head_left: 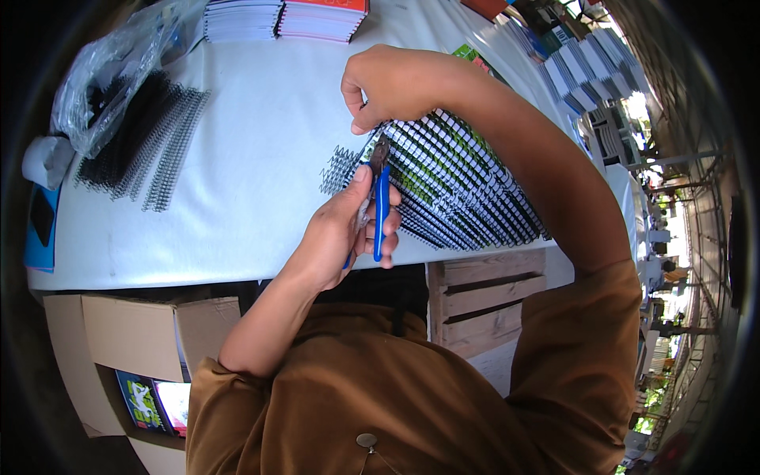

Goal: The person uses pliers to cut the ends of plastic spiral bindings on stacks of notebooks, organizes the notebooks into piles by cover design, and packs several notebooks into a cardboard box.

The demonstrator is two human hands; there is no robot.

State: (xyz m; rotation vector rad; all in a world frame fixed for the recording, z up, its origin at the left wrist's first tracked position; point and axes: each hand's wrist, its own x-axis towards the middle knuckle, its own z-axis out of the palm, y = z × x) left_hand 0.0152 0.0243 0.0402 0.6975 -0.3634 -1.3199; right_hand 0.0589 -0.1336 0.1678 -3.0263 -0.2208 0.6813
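Note:
My left hand (340,226) is wrapped around a pair of cutting pliers (381,210) with blue handles, its dark jaws pointing up at the edge of a fanned stack of spiral-bound books (467,186). Rows of black coil run along the stack, with green showing between them. My right hand (384,87) reaches across from the right, fingers closed at the stack's far left corner, just above the jaws. What those fingertips pinch is hidden. Free coil ends (339,168) stick out from the stack, left of the pliers.
Loose black spiral coils (142,146) lie on the white-covered table (253,174) at left, partly in a clear plastic bag (111,71). Nearby are a white roll (47,162) and a dark phone (42,215). Bound stacks (321,17) stand far back; an open carton (131,336) sits below.

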